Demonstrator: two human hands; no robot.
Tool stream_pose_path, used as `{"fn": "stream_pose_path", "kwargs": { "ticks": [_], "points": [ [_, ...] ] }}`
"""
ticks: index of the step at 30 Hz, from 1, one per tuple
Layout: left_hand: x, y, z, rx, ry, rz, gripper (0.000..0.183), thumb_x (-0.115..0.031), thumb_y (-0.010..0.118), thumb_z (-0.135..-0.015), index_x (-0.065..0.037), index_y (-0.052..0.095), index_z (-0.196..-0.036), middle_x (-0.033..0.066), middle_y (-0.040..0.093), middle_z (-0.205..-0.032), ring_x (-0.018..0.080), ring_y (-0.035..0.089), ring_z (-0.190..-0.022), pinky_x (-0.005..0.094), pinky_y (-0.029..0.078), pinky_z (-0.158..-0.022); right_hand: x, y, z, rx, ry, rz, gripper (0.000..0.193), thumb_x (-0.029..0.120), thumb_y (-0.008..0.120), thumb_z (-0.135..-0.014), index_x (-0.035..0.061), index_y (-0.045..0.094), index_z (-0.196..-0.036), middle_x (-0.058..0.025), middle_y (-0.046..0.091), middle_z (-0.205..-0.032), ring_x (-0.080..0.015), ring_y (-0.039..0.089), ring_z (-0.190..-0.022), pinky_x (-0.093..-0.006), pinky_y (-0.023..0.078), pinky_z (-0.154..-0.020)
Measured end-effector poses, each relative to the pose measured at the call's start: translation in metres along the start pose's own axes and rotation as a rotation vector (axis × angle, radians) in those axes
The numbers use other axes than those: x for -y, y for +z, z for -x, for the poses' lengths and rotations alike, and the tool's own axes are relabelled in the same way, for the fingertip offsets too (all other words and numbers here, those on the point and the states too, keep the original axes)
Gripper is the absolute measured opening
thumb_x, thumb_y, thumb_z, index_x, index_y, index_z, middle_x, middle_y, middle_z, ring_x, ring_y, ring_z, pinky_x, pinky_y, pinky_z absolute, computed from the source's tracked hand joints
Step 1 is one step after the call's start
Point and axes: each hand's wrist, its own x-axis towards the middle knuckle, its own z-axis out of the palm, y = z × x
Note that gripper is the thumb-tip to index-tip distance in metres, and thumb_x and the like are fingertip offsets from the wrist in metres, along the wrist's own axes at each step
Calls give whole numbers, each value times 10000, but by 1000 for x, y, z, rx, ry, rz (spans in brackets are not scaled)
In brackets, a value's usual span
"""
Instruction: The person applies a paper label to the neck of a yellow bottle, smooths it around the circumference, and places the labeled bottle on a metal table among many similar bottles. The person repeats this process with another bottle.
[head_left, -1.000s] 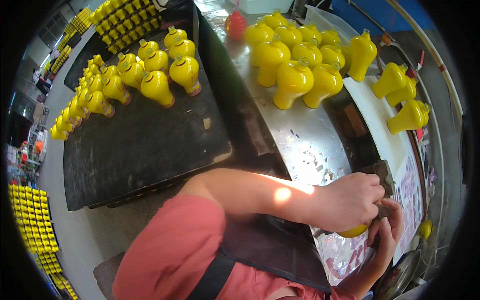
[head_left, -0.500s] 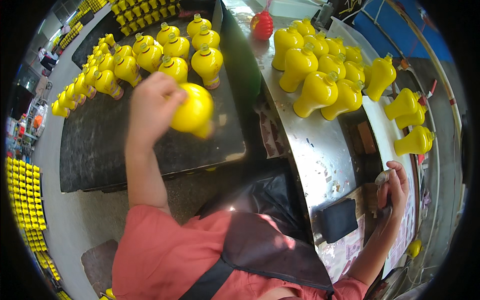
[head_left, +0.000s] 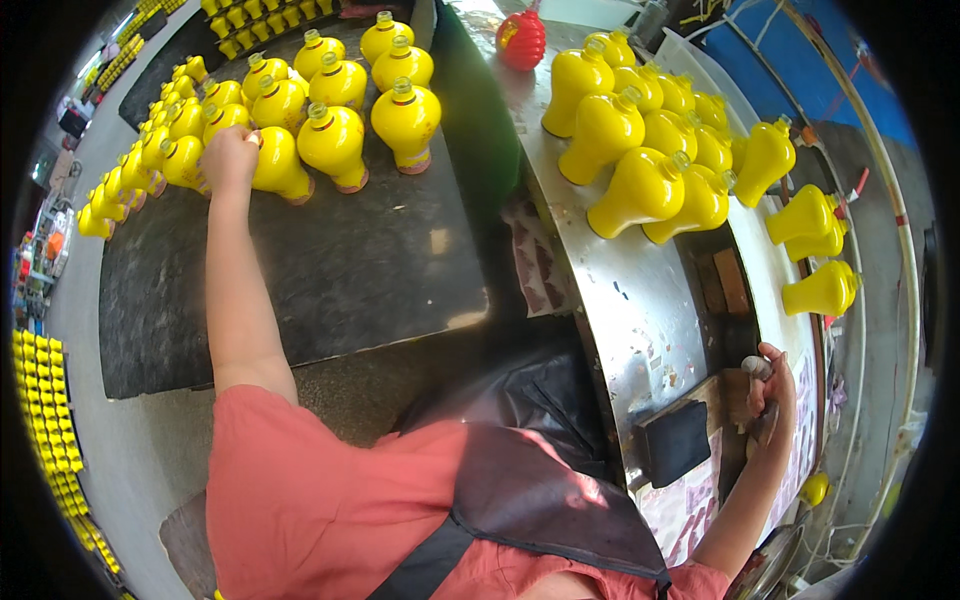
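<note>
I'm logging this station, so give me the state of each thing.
Left hand: closed on a yellow bottle
That yellow bottle: upright
Right hand: fingers curled, grip unclear
Bottles on black table: upright, nearer ones uncapped
Bottles on metal bench: upright, front ones uncapped
Red ribbed container: standing
Black block: untouched

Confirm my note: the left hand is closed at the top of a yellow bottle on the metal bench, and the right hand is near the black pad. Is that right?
Not quite: the head view shows that yellow bottle on the black table, not the metal bench. The left hand is indeed closed at its top, and the right hand is near the black pad.
</note>
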Motion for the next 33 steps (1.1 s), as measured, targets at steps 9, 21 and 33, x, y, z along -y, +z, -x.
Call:
{"fn": "stream_pose_path", "kwargs": {
  "ticks": [9,21,33],
  "points": [
    [15,17,-36,-31,105,-93,352,-368,783,-857,-17,769,-888,218,749,-910,419,719,-885,507,548,-782,-13,18,29,-71,-69,-7,408,425,542,-1064,74,630,-1252,-21,634,-781,-69,389,-445,-229,275,-415],
    [16,6,-34,25,59,-69,274,-244,803,-793,7,721,-868,231,728,-890,429,696,-854,488,533,-770,-48,-7,54,-8,-28,-95,354,378,549,-1066,62,632,-1203,-95,707,-842,-55,402,-442,-217,296,-404],
    [3,-14,-25,47,130,-125,274,-118,787,-794,4,731,-1034,214,738,-1006,404,703,-913,459,541,-824,-82,-36,75,-55,55,-197,363,400,607,-1029,60,639,-1153,-19,613,-733,-68,422,-439,-226,300,-399]
  ]
}}
